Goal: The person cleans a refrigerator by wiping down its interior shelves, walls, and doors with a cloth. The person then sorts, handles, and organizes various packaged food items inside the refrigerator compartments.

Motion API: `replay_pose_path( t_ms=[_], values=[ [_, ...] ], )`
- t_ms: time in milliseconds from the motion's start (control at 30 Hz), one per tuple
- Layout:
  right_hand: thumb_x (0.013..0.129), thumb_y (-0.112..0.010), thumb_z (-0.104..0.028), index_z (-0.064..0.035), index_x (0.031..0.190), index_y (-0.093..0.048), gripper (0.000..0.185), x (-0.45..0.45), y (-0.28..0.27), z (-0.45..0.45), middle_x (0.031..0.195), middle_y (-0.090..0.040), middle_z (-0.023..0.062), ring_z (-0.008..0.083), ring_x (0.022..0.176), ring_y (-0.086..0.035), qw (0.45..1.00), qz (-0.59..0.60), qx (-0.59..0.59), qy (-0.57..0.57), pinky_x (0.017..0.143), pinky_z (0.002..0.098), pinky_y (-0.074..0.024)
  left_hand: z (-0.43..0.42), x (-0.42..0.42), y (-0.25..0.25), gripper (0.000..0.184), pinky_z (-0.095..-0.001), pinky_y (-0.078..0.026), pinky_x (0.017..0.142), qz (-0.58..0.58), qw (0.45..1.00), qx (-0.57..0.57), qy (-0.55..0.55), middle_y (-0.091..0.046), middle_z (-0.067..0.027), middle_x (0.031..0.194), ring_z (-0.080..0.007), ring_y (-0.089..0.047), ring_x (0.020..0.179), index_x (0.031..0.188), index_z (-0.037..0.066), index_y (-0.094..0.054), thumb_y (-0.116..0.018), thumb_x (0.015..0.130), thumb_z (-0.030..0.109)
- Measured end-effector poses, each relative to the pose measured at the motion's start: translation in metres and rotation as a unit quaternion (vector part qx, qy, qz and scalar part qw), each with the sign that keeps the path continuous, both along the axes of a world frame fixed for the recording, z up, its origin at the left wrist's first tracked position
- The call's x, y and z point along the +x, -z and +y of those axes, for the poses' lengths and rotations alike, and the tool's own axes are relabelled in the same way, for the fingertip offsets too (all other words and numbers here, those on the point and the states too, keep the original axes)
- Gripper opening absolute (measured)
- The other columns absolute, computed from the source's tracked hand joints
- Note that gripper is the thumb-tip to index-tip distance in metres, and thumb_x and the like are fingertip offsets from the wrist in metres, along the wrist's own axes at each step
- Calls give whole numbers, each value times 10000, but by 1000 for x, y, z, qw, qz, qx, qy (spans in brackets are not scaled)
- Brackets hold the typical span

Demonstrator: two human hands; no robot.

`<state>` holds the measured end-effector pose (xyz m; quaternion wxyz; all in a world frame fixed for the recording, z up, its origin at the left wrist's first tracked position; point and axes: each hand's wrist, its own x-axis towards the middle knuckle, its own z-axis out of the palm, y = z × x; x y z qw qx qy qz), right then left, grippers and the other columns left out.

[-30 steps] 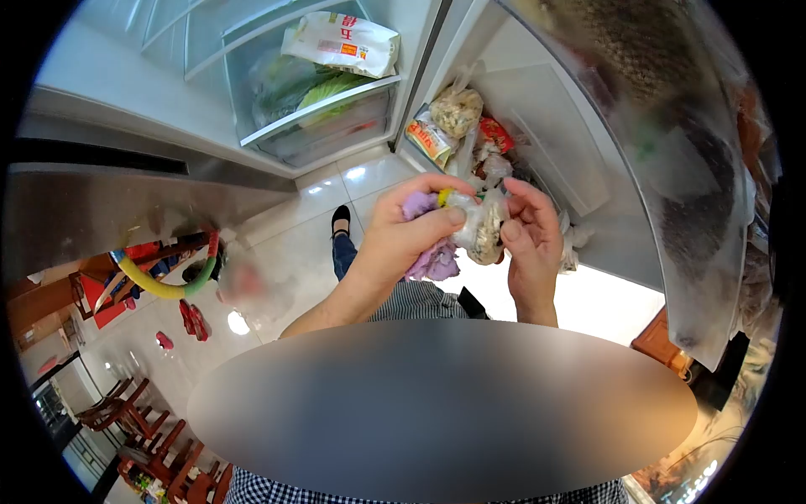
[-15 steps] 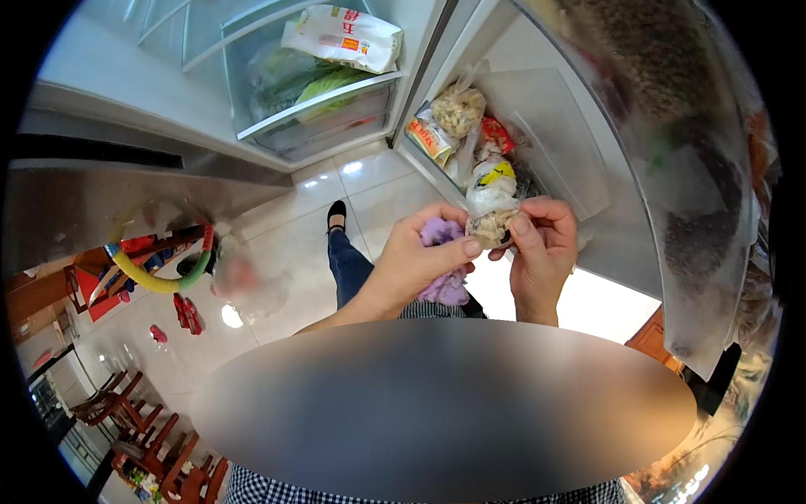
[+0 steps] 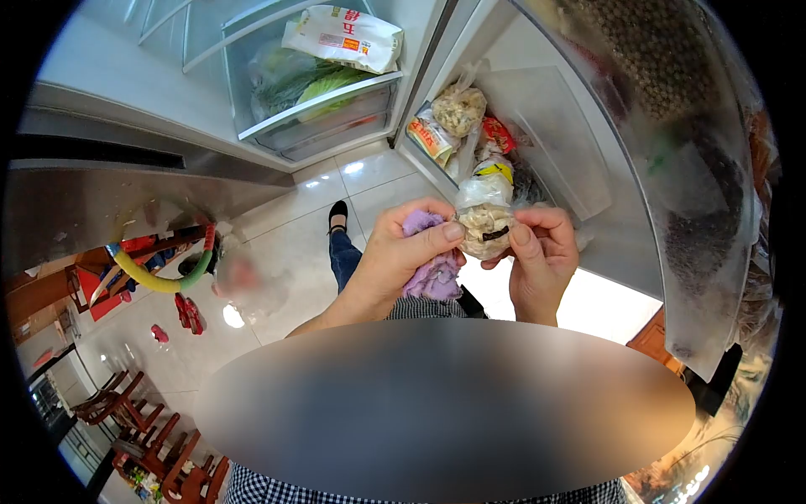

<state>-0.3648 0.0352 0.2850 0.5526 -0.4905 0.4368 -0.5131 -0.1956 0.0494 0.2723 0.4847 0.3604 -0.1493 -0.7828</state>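
A small clear plastic bag of pale, lumpy food, with one dark strip on it, is stretched between my hands in front of the fridge door. My left hand pinches its left edge between thumb and fingers. Bunched in that same palm is a fluffy purple cloth. My right hand grips the bag's right edge, thumb on top. Just beyond the bag, the fridge door bin holds another tied bag of pale pieces, a red packet and other packages.
The fridge stands open, with a drawer of leafy greens and a white printed packet on top. At right, a door shelf holds bagged dry goods. Wooden chairs and a yellow-green hoop are at left.
My left hand has moved slightly left, widening the gap between my hands. The bag now lies more spread, showing more of its food and the dark strip. The purple cloth shifted left too.
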Motion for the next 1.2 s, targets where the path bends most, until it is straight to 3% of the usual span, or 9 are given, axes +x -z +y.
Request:
replay_pose_path(
  t_ms=[300,1000,1100,1200],
  values=[
    [883,-591,-121,21,960,-512,180,1,2,0,788,-614,129,154,552,-606,998,-42,36,39,475,251,-527,1,-2,3,200,-260,-528,636,60,997,-37,-26,-620,-72,789,-139,-629,704,939,12,-565,-673,816,127],
    [883,-585,-109,-3,904,-504,135,6,1,-1,663,-584,81,110,458,-540,995,-43,84,34,391,215,-442,-3,1,10,186,-291,-540,615,126,991,22,-35,-627,-124,798,-183,-640,684,948,-3,-539,-609,829,122],
    [883,-586,-110,-5,886,-502,134,8,-2,-2,646,-578,76,108,451,-536,995,-32,80,52,385,213,-431,-2,0,4,189,-283,-541,617,126,991,37,-39,-627,-120,806,-180,-642,690,952,1,-536,-624,824,108],
    [883,-589,-111,-8,870,-501,135,7,-3,-4,636,-575,74,106,451,-534,996,-16,66,64,386,211,-429,-1,-5,1,199,-278,-542,615,53,998,-5,-29,-627,-106,811,-171,-644,688,949,5,-534,-649,807,84]
  ],
)
